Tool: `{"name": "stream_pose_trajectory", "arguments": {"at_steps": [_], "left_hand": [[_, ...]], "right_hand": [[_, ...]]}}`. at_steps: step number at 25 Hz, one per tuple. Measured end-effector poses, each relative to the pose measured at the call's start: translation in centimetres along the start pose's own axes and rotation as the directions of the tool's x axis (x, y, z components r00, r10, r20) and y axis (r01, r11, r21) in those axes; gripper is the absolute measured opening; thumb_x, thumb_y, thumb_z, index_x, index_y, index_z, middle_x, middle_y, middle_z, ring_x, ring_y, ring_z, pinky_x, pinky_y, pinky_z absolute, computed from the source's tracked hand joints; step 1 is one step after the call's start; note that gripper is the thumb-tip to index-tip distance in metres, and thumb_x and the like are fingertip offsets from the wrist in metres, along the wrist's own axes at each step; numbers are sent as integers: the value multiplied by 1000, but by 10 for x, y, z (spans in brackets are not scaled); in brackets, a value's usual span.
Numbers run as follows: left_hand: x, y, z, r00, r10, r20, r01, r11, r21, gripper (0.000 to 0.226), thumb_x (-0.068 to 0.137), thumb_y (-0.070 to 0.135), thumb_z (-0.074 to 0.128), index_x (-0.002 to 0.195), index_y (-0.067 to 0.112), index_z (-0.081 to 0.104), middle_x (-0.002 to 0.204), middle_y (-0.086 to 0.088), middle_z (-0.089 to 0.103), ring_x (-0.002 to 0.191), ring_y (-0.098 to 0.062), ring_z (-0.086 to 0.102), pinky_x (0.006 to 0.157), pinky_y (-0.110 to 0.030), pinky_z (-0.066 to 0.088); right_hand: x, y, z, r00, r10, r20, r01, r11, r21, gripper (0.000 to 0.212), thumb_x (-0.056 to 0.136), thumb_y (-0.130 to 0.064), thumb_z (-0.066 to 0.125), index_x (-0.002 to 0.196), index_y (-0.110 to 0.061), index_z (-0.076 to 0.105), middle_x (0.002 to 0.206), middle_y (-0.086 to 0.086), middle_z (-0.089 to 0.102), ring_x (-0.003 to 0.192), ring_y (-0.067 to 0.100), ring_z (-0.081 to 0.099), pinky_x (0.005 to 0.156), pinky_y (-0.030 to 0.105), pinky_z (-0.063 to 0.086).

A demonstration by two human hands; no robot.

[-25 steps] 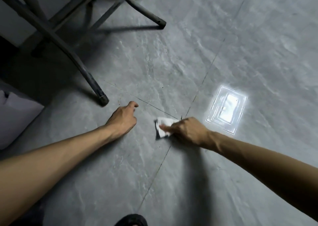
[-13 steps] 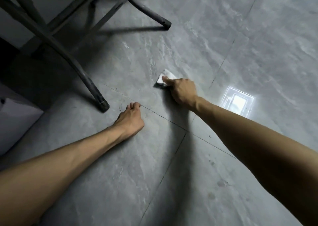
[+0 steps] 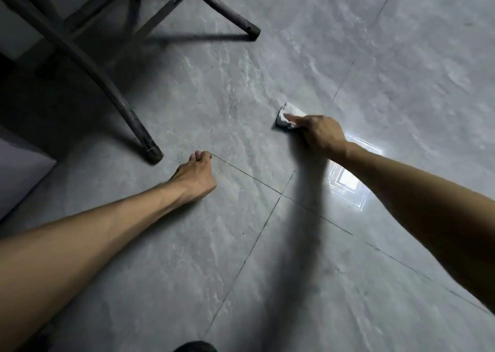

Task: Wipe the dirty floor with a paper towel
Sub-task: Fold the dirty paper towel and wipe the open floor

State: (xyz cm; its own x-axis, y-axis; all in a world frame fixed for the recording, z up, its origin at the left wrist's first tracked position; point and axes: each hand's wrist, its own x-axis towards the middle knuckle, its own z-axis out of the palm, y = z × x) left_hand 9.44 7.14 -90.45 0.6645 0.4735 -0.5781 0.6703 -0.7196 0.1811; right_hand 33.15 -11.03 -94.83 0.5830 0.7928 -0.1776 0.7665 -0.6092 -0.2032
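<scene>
A crumpled white paper towel (image 3: 287, 116) lies on the grey tiled floor (image 3: 241, 244), just beyond the crossing of the tile joints. My right hand (image 3: 322, 134) holds it down against the tile, the index finger stretched over the wad and the other fingers curled behind it. My left hand (image 3: 195, 174) rests on the floor nearer to me and to the left, fingers curled into a fist, holding nothing. Its knuckles touch a tile joint line.
Dark metal chair legs stand at the upper left, one foot (image 3: 154, 155) close to my left hand and another (image 3: 253, 32) farther back. A pale box edge (image 3: 18, 174) sits at the far left. A bright light reflection (image 3: 348, 188) glares under my right forearm.
My right hand slid the towel away from me past the joint crossing, then a little to the right. My left hand curled tighter and stayed in place.
</scene>
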Motion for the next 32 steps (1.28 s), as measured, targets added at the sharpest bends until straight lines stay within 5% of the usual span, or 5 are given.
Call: {"name": "stream_pose_trajectory", "arguments": {"at_steps": [7,14,20,29,32], "left_hand": [[-4,2,-5,1000,6,22,-6,1000,11,63,80,0,40,141,8,28,138,-18,38,124,-38,43,103,-40,35],[-25,-5,3,997,71,40,-72,997,22,68,81,-1,39,146,8,23,149,-15,34,128,-36,44,102,-37,36],[-34,12,18,990,143,1,-143,990,13,67,82,-1,43,146,8,25,149,-12,33,133,-30,40,106,-37,35],[-21,75,41,914,401,53,-405,908,105,64,80,1,43,141,9,28,156,-15,19,144,-28,22,114,-38,28],[-11,89,46,939,329,103,-342,924,169,67,77,4,43,141,9,23,157,-22,12,144,-36,18,111,-45,33]], "right_hand": [[-105,-93,54,934,-330,136,312,941,133,53,93,-14,47,140,-39,45,100,14,68,90,34,62,78,37,40],[-161,-89,41,475,-810,345,834,539,117,48,96,-14,43,140,-33,47,98,1,66,101,27,58,95,36,39],[-90,14,-4,935,-318,157,330,942,-62,61,91,-4,48,140,-41,44,121,0,65,106,27,57,86,34,39],[-223,12,23,776,-559,293,538,828,157,55,94,-9,48,141,-37,45,96,0,64,90,25,58,81,33,42],[-168,49,7,937,-306,169,301,952,55,53,94,-4,50,139,-31,49,106,5,67,97,29,60,83,36,45]]}}
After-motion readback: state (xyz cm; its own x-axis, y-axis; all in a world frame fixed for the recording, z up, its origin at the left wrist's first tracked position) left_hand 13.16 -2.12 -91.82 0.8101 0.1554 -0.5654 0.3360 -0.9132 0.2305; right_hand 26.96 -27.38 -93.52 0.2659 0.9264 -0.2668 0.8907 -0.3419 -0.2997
